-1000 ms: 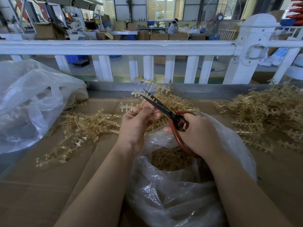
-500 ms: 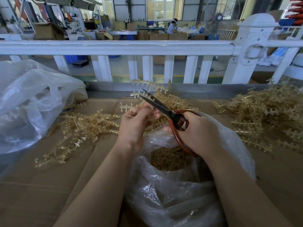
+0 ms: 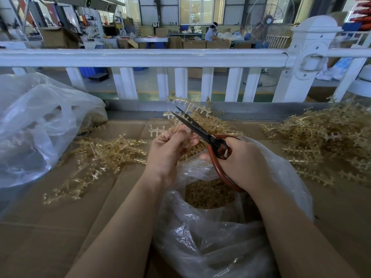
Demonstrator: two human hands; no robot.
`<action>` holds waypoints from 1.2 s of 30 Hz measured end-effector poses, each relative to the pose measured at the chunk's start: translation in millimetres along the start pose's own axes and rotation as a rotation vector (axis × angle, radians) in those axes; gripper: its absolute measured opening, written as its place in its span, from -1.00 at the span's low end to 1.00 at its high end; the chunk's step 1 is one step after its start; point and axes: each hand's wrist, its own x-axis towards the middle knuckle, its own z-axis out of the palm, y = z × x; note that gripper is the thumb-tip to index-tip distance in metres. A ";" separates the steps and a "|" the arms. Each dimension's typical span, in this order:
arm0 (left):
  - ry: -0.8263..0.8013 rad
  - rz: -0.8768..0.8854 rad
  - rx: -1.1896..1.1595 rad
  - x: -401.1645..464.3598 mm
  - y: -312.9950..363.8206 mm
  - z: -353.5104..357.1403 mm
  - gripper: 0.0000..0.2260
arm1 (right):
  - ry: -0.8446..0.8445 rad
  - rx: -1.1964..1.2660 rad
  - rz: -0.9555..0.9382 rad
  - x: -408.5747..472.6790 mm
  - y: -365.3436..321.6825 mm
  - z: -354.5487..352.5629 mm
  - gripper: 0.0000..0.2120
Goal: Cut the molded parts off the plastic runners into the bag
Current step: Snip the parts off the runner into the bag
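Bag: the clear plastic bag (image 3: 210,237) sits nearest you on the cardboard-covered bench (image 3: 50,227), its mouth open below both hands, with a heap of amber cut parts (image 3: 208,194) inside.
Right hand: your right hand (image 3: 244,163) hovers over the bag mouth, fingers curled round the red-brown handles of the scissors (image 3: 202,133).
Scissors: the dark blades stand slightly parted, tips pointing up and left, crossing into the runner.
Left hand: your left hand (image 3: 170,149) sits just beside the blades, fingers pinching the stem of a pale plastic runner (image 3: 176,111) held upright above the bench.
Left pile: loose runners (image 3: 96,157) sprawl across the cardboard.
Right pile: a thicker tangle of runners (image 3: 329,141) fills the right side.
Far left: a second crumpled clear bag (image 3: 40,121) lies on the bench.
Beyond: a white railing (image 3: 160,57) runs across behind the bench.
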 end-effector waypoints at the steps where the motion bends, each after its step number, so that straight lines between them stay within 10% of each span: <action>1: -0.001 0.001 0.003 0.2 -0.3 -0.5 -0.93 | -0.006 0.003 -0.002 -0.1 0.2 -0.1 -0.45; 18: 0.195 -0.128 -0.160 9.1 -2.2 -11.7 -0.81 | -0.070 -0.024 0.013 0.4 2.0 0.5 -0.44; 26: 0.045 -0.232 0.047 0.6 -4.6 2.3 -0.92 | -0.004 0.275 0.120 2.3 1.4 4.6 -0.51; 36: -0.028 -0.330 0.085 0.4 -10.1 4.4 -0.93 | -0.071 0.428 0.181 5.6 1.1 7.9 -0.90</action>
